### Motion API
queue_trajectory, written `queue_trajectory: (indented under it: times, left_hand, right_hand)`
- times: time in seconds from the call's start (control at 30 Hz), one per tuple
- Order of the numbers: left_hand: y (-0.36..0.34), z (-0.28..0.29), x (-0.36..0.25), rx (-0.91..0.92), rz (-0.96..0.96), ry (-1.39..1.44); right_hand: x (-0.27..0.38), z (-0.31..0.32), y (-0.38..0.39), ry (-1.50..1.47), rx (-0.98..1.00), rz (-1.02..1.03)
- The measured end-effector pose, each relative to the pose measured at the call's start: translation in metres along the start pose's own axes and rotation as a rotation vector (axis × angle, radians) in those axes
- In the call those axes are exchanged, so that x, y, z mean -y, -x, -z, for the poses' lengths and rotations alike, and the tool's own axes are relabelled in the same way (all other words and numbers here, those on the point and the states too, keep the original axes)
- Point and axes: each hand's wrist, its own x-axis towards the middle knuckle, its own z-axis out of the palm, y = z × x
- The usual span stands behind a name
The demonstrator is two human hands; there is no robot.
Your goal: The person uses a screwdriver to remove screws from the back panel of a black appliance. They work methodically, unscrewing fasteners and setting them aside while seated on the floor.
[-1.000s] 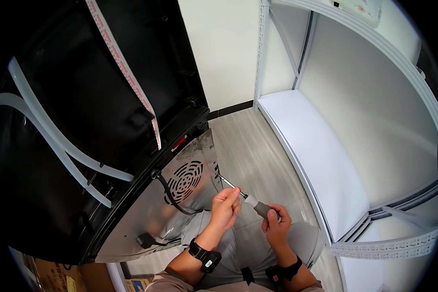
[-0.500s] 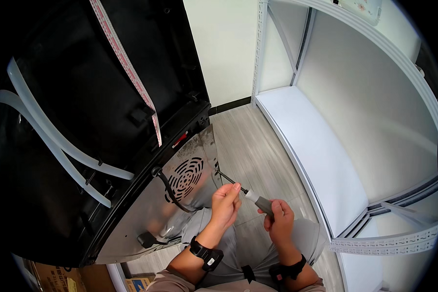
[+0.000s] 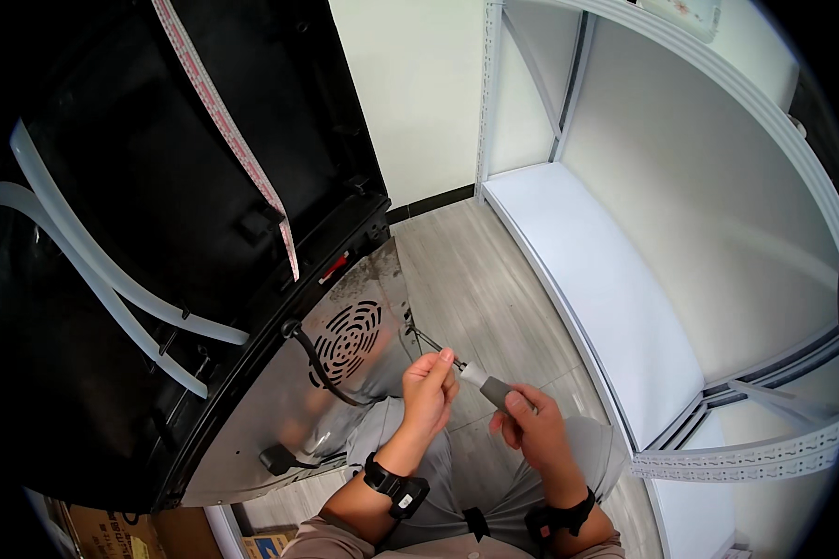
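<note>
A long screwdriver (image 3: 483, 382) with a grey and white handle points up-left, its tip at the right edge of a stained metal plate (image 3: 252, 429) with a slotted vent. My left hand (image 3: 427, 391) is closed, thumb and index finger on the screwdriver's shaft. My right hand (image 3: 531, 424) grips the handle, thumb along it. Above the plate stands a black appliance panel (image 3: 103, 373) carrying two translucent hoses (image 3: 149, 303), a red-and-white measuring tape (image 3: 233, 140) and a small red piece (image 3: 333, 267). A black cable (image 3: 317, 359) hangs across the plate.
White metal shelving (image 3: 597, 270) fills the right side, beside a white wall (image 3: 419, 93). Grey wood-look floor (image 3: 466, 270) lies between shelving and appliance. My grey-clad legs are below my hands. A cardboard box (image 3: 112, 531) sits at the lower left.
The whole view has shifted slightly. My right hand and the screwdriver handle have turned and moved a little, while my left hand stays on the shaft near the plate.
</note>
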Motion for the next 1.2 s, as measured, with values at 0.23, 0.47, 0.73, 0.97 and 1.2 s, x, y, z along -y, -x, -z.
queue_trajectory:
  times: [0.23, 0.47, 0.73, 0.97, 1.2]
  left_hand:
    - [0.000, -0.001, -0.001, 0.023, 0.014, -0.041]
    - [0.004, -0.004, -0.002, 0.043, -0.013, -0.076]
    - [0.003, -0.001, 0.002, 0.109, -0.007, -0.007]
    - [0.004, -0.010, -0.007, 0.095, 0.005, -0.042]
    - [-0.003, 0.002, 0.001, 0.054, -0.015, -0.162]
  right_hand:
    - [-0.011, -0.001, -0.005, 0.471, -0.091, 0.579]
    - [-0.019, -0.006, -0.006, 0.245, -0.144, 0.549]
    - [-0.013, 0.015, -0.007, -0.220, 0.018, -0.111]
    - [-0.023, 0.007, -0.012, 0.188, -0.158, 0.512]
    - [-0.020, 0.000, -0.009, 0.355, -0.143, 0.654]
